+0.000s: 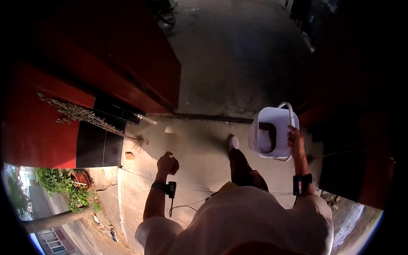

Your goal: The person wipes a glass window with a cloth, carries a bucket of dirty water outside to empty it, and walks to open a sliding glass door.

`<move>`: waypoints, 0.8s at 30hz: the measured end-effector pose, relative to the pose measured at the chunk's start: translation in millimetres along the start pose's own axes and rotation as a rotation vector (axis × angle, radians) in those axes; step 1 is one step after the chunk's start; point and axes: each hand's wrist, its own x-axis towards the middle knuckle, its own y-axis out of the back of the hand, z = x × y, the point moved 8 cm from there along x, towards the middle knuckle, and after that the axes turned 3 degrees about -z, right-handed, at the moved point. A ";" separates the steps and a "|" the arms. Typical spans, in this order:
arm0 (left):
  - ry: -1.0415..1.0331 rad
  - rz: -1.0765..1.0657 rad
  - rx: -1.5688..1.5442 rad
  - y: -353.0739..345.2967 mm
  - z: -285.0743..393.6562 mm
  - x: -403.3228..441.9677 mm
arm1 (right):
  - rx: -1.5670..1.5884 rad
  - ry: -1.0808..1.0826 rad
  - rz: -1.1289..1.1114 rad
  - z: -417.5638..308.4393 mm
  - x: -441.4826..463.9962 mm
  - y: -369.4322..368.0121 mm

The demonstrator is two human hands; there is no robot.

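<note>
My right hand (295, 141) is closed around the handle of a white, squarish bucket (282, 123) that hangs at my right side. Its mouth faces up toward me, and a dark patch shows inside; whether that is shadow or contents, I cannot tell. On the other side, my left hand (166, 163) is held out over the paving with its fingers curled in, and no object shows in it. Both wrists wear a dark strapped device.
A raised sill (204, 118) crosses the ground ahead, with a red door panel (144, 63) at left. Dry brushwood (80, 114) leans against the red and black wall. A brick piece (129, 155) lies near its base. A potted plant (80, 180) stands at lower left.
</note>
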 end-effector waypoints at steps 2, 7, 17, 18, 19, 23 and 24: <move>0.099 -0.056 0.017 -14.1 -34.8 25.2 | 0.026 -0.057 -0.012 -15.9 50.3 -24.7; 0.224 -0.233 0.168 -41.7 -86.3 45.3 | -0.023 -0.114 0.072 -79.5 174.9 -85.3; -0.012 -0.593 0.334 -52.7 20.9 201.4 | 0.186 -0.045 0.100 -180.2 482.3 -166.0; 0.114 -0.537 0.315 -33.5 21.9 254.5 | 0.162 -0.090 0.175 -201.7 525.2 -173.9; 0.203 -0.550 0.268 -22.3 26.1 306.3 | 0.157 -0.112 0.234 -212.3 554.4 -177.5; 0.413 -0.319 -0.079 152.0 180.0 521.5 | 0.202 -0.187 0.300 -246.9 643.5 -193.2; 0.209 -0.132 -0.118 176.7 198.3 599.8 | 0.211 -0.198 0.294 -254.3 675.5 -204.7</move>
